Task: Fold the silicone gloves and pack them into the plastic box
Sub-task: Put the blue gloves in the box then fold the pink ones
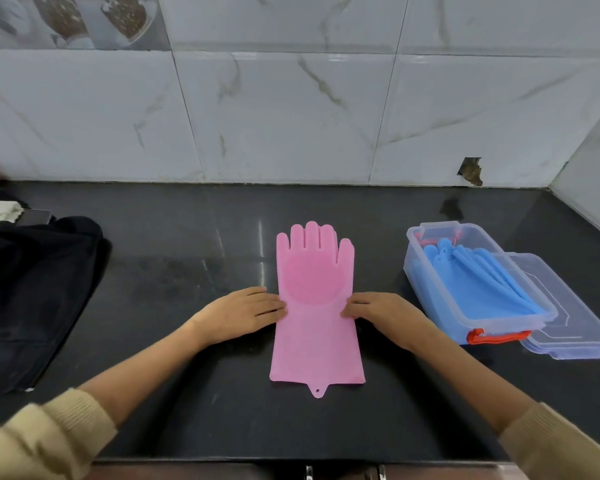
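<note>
We are looking down at a glossy black stone worktop backed by white marble-patterned wall tiles, and a flat pink silicone glove is lying in the middle of it, palm side up, its fingers pointing toward the wall and its cuff toward us. A round patch of scrubbing bristles is showing on the palm, and a small hanging tab with a hole is sticking out from the cuff edge. Our left hand is resting flat with fingers extended, its fingertips touching the glove's left edge just below the bristle patch; our right hand is mirroring it, flat and open, fingertips pressing the right edge. Neither hand is gripping anything. Beige knitted sleeves are pushed up on both forearms. To the right, well apart from the pink glove, a clear rectangular plastic box with orange-red clip handles is standing open, and blue silicone gloves are lying inside it, their fingers toward the far end. The box's transparent lid is lying beside it on the right, partly tucked under the box's rim. At the left edge a dark fabric bag is sitting on the worktop. A chipped hole is showing in the wall tile above the box.
</note>
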### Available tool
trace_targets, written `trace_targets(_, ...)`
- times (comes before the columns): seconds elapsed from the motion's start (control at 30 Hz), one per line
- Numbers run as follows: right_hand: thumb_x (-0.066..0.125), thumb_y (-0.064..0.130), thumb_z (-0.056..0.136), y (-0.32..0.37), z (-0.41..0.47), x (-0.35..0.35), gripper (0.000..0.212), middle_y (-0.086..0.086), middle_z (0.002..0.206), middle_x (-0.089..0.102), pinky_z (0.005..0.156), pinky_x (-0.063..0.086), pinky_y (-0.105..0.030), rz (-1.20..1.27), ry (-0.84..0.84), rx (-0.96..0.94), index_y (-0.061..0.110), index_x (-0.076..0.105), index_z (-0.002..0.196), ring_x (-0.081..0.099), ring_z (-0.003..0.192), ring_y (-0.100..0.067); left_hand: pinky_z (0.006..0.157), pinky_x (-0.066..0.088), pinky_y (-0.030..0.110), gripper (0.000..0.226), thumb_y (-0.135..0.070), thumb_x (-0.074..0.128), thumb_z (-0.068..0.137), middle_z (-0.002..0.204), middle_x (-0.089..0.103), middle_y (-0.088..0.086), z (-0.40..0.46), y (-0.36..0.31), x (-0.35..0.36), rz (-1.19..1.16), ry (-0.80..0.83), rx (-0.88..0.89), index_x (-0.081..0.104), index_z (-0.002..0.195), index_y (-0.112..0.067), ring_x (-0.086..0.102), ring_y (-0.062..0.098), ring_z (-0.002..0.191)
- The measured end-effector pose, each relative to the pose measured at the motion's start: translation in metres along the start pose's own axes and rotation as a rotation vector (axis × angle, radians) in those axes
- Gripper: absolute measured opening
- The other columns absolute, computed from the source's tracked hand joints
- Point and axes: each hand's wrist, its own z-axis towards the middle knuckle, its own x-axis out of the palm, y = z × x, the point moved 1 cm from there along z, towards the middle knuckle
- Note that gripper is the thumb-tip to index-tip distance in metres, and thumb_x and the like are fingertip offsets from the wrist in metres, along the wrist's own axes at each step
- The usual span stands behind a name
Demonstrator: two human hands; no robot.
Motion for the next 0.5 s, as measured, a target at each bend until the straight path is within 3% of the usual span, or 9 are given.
trace_targets(0.07,0.054,0.025,0.094,-0.004,0.002,0.001,0.030,0.012,0.135,0.056,0.106,0.029,-0.018,-0.080,-0.006,-0.050,0.033,0.059,0.122,0.055,0.122,-0.009,0.073,0.022,0.050,0.022,-0.037,0.025,0.091,0.075,0.025,0.002,0.002,-0.014,-0.003,-0.036,0.038,-0.022,0.032,0.078,-0.021,0.026,0.035,0.073)
trace_targets(0.2,0.056,0.016,0.092,-0.007,0.005,-0.002,0.034,0.007,0.134,0.055,0.109,0.040,-0.029,-0.044,0.025,-0.053,0.028,0.059,0.123,0.058,0.117,-0.011,0.073,0.022,0.049,0.024,-0.036,0.025,0.091,0.073,0.029,0.002,0.002,-0.004,0.004,0.044,-0.014,-0.004,0.034,0.076,-0.020,0.026,0.034,0.072)
trace_targets(0.33,0.058,0.010,0.089,-0.005,0.008,-0.005,0.037,0.006,0.134,0.056,0.106,0.040,-0.025,-0.087,0.008,-0.072,0.025,0.061,0.123,0.060,0.114,-0.012,0.073,0.024,0.050,0.025,-0.036,0.025,0.092,0.072,0.031,0.003,0.003,-0.010,0.002,0.043,-0.030,0.028,0.035,0.075,-0.019,0.027,0.034,0.071)
trace_targets(0.5,0.053,0.018,0.094,-0.002,0.008,-0.005,0.031,0.006,0.132,0.057,0.101,0.040,-0.019,-0.072,-0.011,-0.041,0.024,0.061,0.123,0.061,0.111,-0.011,0.076,0.025,0.049,0.027,-0.038,0.023,0.092,0.075,0.033,0.001,0.002,-0.012,-0.002,0.076,-0.013,0.030,0.036,0.079,-0.020,0.028,0.033,0.074)
